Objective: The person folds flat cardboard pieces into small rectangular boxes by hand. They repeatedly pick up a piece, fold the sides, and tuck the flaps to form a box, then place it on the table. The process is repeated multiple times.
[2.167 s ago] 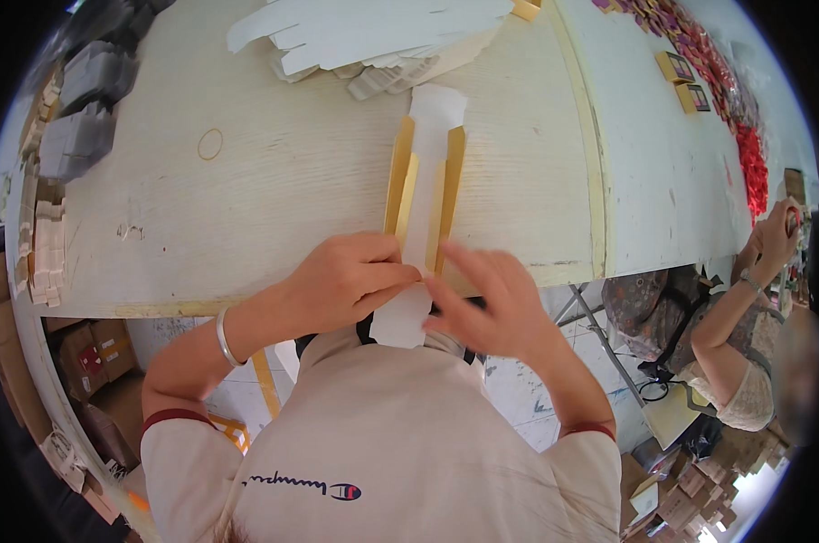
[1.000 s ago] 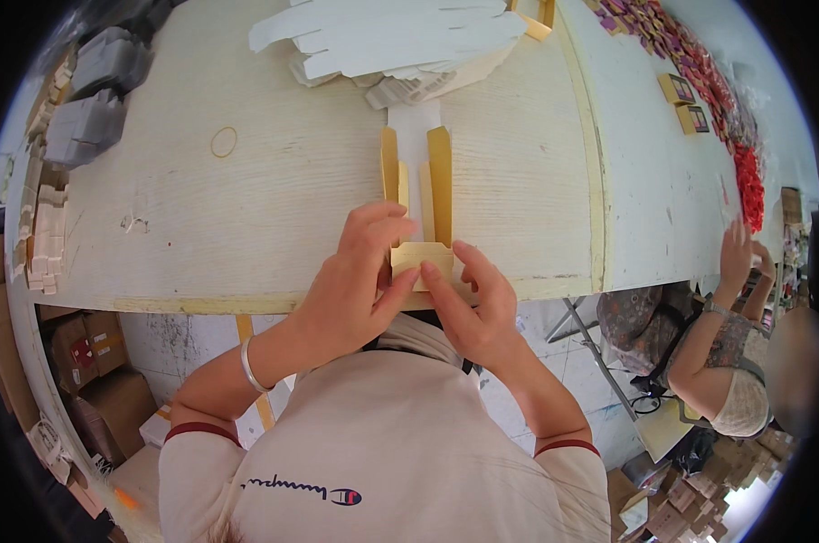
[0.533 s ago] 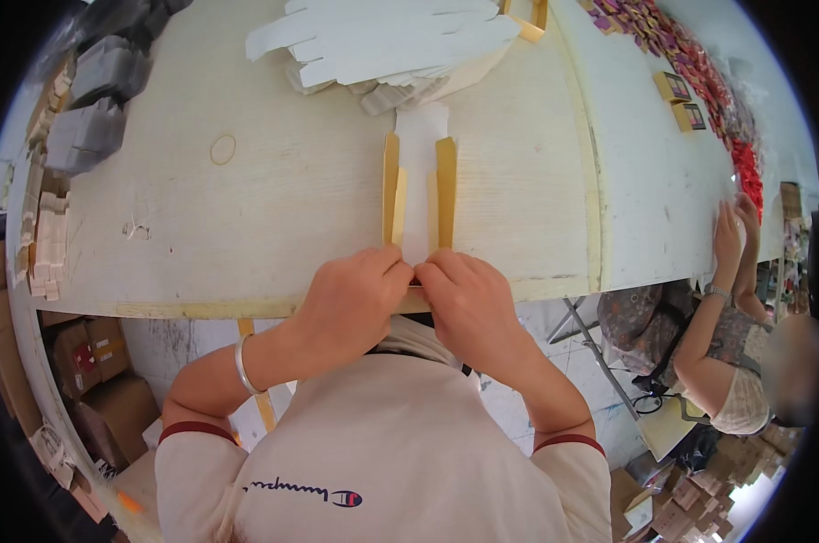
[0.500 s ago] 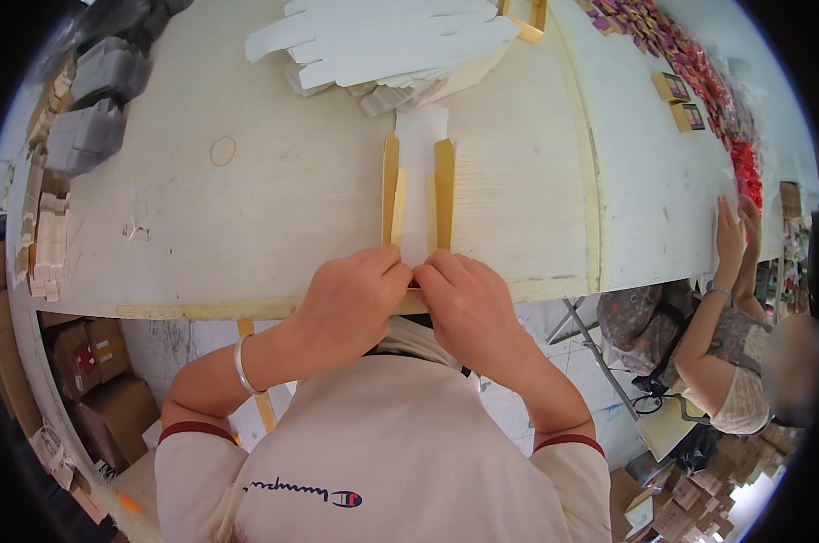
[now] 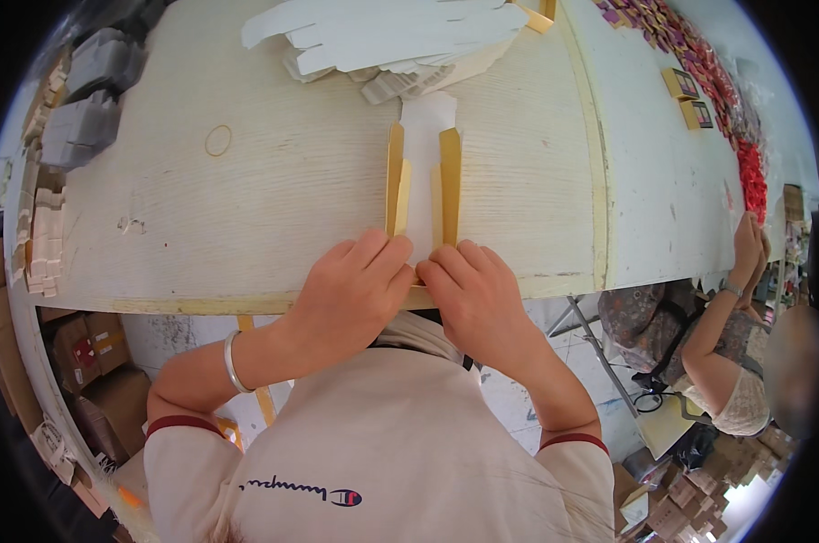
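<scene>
A flat cardboard box blank, white inside with gold side flaps standing up, lies on the pale wooden table right in front of me. My left hand presses on its near left corner at the foot of the left gold flap. My right hand presses on its near right corner beside the right gold flap. Both hands sit side by side at the table's front edge and hide the blank's near end.
A pile of white flat blanks lies at the table's far side. A rubber band rests to the left. Grey trays stand at far left. Another person sits at the right by a second table.
My hands have dropped from folding the blank's near end above the table to pressing it down at the table edge. The gold flaps now stand upright. The person at right raised a hand.
</scene>
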The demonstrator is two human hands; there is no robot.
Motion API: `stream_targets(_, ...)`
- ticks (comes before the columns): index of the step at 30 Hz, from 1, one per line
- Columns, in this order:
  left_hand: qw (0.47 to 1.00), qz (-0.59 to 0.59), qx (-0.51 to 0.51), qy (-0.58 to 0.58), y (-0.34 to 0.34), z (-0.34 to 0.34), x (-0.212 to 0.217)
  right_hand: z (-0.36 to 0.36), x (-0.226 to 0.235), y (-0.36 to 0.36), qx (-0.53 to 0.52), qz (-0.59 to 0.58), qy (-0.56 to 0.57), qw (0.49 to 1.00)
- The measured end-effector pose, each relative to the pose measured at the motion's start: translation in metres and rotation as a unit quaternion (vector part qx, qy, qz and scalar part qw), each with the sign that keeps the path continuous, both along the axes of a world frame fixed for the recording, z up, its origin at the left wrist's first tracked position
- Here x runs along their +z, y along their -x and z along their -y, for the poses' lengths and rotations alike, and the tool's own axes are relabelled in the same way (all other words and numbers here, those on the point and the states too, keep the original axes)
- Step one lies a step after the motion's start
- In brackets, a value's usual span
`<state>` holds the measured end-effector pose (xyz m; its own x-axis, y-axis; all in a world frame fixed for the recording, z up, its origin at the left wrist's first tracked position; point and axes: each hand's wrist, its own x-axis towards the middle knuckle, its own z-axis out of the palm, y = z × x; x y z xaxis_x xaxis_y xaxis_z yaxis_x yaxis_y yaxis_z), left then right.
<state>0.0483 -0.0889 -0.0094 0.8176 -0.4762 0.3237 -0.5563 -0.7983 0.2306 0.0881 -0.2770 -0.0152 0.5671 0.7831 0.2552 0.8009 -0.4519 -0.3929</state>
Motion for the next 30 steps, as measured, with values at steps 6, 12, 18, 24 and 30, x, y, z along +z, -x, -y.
stream_targets(6,0.997,-0.076,-0.016,-0.01,-0.006,0.0,0.011,0.0,0.003,0.0,0.006,-0.047,0.012,0.999)
stream_targets(12,0.962,-0.163,0.016,0.216,0.0,-0.021,0.017,0.0,0.005,0.015,-0.041,-0.075,-0.007,0.996)
stream_targets(18,0.878,-0.287,0.156,0.35,-0.004,-0.016,0.017,-0.009,0.009,0.012,-0.014,0.096,0.004,0.995)
stream_targets(24,0.85,-0.34,0.167,0.367,-0.006,-0.011,0.01,-0.02,0.006,0.011,0.008,0.052,0.009,0.999)
stream_targets(30,0.874,-0.327,0.166,0.318,-0.011,-0.008,0.013,-0.03,-0.009,0.027,-0.073,0.046,-0.011,0.996)
